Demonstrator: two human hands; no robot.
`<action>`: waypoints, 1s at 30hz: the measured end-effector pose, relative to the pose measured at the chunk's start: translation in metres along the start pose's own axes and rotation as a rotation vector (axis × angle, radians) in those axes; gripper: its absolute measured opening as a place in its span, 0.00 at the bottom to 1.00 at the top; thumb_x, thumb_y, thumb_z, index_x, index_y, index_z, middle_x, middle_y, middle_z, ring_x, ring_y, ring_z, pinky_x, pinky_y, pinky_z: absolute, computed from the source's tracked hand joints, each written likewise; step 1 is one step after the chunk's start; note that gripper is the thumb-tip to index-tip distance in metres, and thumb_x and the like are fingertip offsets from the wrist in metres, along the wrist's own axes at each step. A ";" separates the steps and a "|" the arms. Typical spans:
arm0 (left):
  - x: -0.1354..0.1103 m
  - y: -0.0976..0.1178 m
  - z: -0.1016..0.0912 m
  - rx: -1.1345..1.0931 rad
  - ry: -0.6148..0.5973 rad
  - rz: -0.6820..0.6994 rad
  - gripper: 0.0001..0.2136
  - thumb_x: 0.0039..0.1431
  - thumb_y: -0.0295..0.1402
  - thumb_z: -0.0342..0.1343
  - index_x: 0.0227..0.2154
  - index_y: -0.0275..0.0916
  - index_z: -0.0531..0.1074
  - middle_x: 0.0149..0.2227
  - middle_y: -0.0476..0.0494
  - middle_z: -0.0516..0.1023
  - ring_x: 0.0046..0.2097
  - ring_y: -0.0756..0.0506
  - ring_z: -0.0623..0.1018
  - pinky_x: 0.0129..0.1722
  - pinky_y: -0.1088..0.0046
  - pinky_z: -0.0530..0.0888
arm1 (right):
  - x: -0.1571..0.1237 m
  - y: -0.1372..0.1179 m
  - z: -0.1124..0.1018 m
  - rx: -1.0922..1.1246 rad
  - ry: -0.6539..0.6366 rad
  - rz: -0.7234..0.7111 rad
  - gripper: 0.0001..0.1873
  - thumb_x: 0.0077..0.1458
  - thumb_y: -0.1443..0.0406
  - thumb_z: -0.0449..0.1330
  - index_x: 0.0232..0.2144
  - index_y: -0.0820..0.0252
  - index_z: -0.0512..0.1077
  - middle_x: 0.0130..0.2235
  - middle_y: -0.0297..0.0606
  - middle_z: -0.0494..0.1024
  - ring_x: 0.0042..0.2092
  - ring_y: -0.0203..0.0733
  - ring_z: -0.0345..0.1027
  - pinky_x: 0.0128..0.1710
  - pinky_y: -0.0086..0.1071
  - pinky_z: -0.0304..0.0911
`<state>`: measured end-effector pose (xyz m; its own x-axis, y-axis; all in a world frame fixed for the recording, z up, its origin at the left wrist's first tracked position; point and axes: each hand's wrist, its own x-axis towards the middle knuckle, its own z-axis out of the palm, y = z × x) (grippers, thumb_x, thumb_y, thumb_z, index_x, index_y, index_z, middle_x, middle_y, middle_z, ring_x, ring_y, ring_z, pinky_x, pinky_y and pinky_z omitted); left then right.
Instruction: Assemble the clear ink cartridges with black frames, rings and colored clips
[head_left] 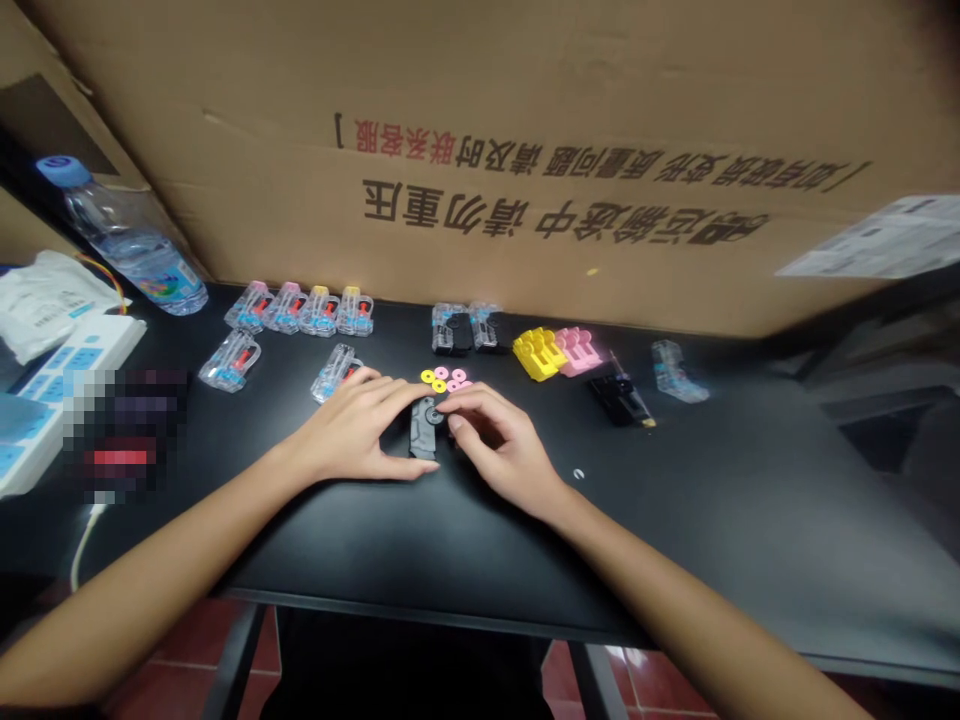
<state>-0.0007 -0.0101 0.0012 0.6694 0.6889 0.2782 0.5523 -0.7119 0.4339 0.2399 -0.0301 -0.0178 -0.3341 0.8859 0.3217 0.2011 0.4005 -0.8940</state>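
Note:
A dark grey plastic part lies on the black table between my two hands. My left hand frames it, forefinger along the far end and thumb by the near end. On the part's right side sits a small round black disc. The thumb and forefinger of my right hand are bent together at the disc's edge; its other fingers are curled under and partly hidden. Just beyond my fingertips lie several pink rings and yellow rings.
Several clear plastic cases stand at back left, and two with black parts at the centre. Yellow and pink pieces, a black tool and another clear case lie right. A water bottle leans left; cardboard stands behind.

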 end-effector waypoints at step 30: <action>-0.001 0.000 -0.013 0.029 0.105 0.059 0.30 0.64 0.45 0.66 0.65 0.40 0.66 0.60 0.34 0.80 0.59 0.36 0.80 0.61 0.57 0.71 | 0.001 0.000 -0.003 -0.180 -0.053 -0.022 0.10 0.67 0.58 0.65 0.47 0.55 0.79 0.46 0.43 0.85 0.39 0.45 0.78 0.40 0.40 0.74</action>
<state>-0.0080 -0.0087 0.0117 0.6463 0.6552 0.3911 0.5287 -0.7541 0.3897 0.2424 -0.0285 -0.0167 -0.3877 0.8648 0.3191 0.3530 0.4591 -0.8152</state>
